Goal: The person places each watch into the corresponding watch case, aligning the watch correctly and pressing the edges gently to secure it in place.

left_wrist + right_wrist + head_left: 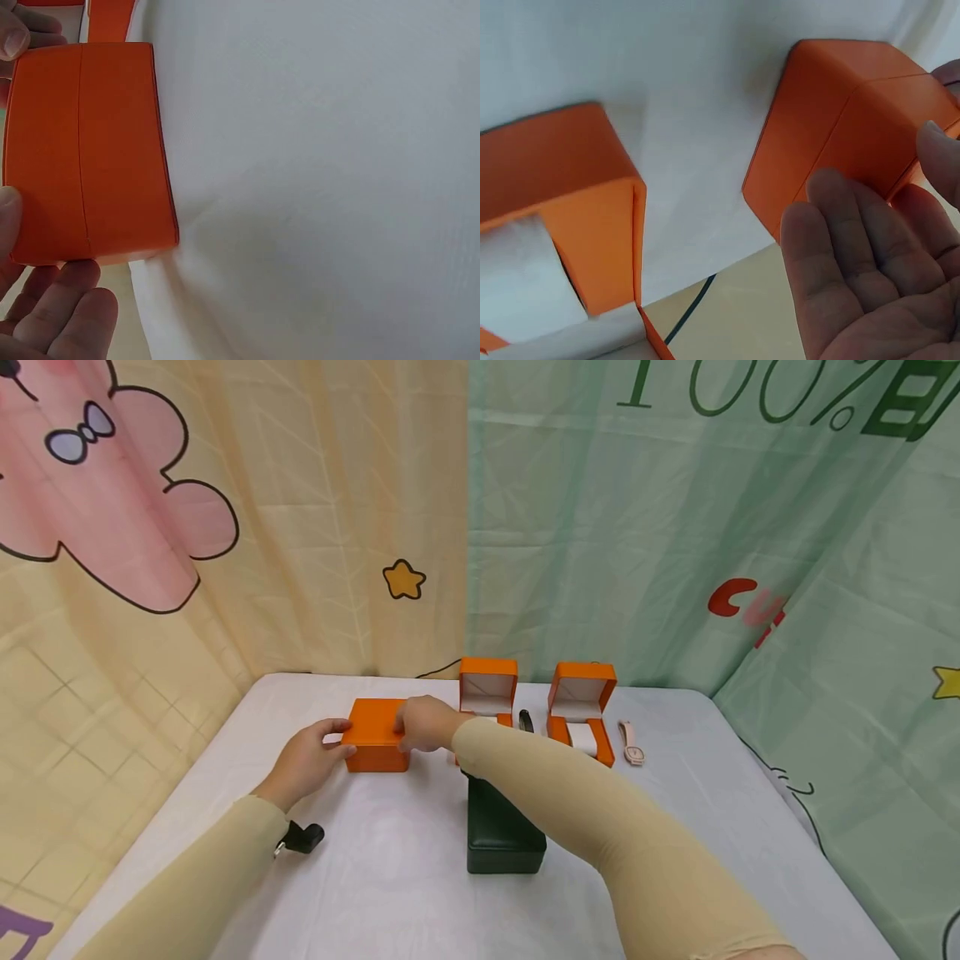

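Note:
A closed orange watch box (pixel 375 758) stands on the table's left part, held between both hands. My left hand (pixel 302 767) grips its left end, the thumb on the lid's edge and the fingers against the side, as the left wrist view shows. At the opposite end, my right hand (pixel 431 723) holds the box with the thumb near the top edge and the fingers along the side wall. The seam between lid and base looks fully closed in the left wrist view. Behind the right forearm stands an orange box with its lid up (pixel 488 683), partly hidden.
A second orange box with a raised lid (pixel 582 695) holds a white cushion (pixel 582 739). Beside it lies a pink watch (pixel 631 745); a dark watch (pixel 525 721) is between the two raised-lid boxes. A dark green box (pixel 504 835) sits under the right forearm. Curtains hang behind.

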Demonstrator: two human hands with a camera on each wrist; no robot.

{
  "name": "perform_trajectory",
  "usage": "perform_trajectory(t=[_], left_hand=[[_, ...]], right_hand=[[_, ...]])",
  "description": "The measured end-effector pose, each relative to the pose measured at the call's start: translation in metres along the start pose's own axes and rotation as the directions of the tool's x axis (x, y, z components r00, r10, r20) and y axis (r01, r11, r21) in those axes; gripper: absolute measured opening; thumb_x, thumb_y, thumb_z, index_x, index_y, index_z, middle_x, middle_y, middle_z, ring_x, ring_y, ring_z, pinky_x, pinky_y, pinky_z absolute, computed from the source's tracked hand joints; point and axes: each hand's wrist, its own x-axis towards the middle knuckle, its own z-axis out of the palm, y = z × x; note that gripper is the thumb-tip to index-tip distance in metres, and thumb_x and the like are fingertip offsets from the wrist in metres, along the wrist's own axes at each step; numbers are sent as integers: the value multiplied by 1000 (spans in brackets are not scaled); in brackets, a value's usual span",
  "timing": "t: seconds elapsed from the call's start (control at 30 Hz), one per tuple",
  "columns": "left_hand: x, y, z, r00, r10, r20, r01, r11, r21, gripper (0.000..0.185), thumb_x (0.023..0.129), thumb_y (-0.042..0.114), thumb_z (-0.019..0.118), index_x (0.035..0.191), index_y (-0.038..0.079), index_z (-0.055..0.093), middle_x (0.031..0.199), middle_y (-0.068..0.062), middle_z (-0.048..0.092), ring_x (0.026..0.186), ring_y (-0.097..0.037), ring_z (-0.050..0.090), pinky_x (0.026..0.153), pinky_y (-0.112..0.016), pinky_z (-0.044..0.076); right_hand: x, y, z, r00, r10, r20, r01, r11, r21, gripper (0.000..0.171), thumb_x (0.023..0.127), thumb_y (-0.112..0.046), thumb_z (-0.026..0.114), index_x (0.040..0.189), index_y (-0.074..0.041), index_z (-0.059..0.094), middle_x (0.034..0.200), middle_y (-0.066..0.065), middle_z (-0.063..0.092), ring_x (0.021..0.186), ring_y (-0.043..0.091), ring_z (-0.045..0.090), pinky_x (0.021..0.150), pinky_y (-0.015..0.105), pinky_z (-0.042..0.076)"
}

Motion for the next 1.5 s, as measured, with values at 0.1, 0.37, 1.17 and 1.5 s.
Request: perform_trajectory(t=[0.1, 0.37, 1.17, 1.5], left_hand=[[0, 0, 0, 1000, 7, 7, -7, 999, 34, 54, 103, 26, 67, 150, 4, 55, 153, -25, 54, 136, -46, 55, 116, -63, 41], [1, -2, -2, 1000, 25, 4, -25, 996, 84, 52, 103, 28, 67, 148, 4, 58, 150, -25, 57, 136, -48, 53, 115, -64, 41], [11, 35, -18, 990, 27, 135, -71, 941, 331, 53, 101, 30, 65, 138, -7, 62, 145, -34, 56, 130, -51, 55, 113, -65, 43], [15, 79, 15, 988, 135, 81, -152, 950, 273, 55, 102, 27, 67, 150, 2, 55, 155, -23, 52, 141, -45, 51, 118, -62, 41]], right_hand=[[-2, 1, -2, 1000, -4, 14, 4, 1000, 16, 36, 99, -28, 75, 132, -15, 74, 129, -1, 74, 108, 14, 64, 104, 28, 54], [-8, 4, -6, 998, -27, 63, 24, 998, 56, 41, 102, -24, 71, 142, -18, 68, 142, -2, 69, 127, 15, 62, 112, 29, 49], [-45, 65, -52, 998, -52, 42, 38, 962, 269, 39, 108, -25, 59, 146, -18, 64, 143, 1, 67, 129, 19, 64, 109, 37, 53], [-92, 133, -38, 994, 88, -69, -64, 955, 289, 34, 107, -19, 61, 140, -12, 68, 137, 6, 71, 113, 22, 70, 100, 40, 59]])
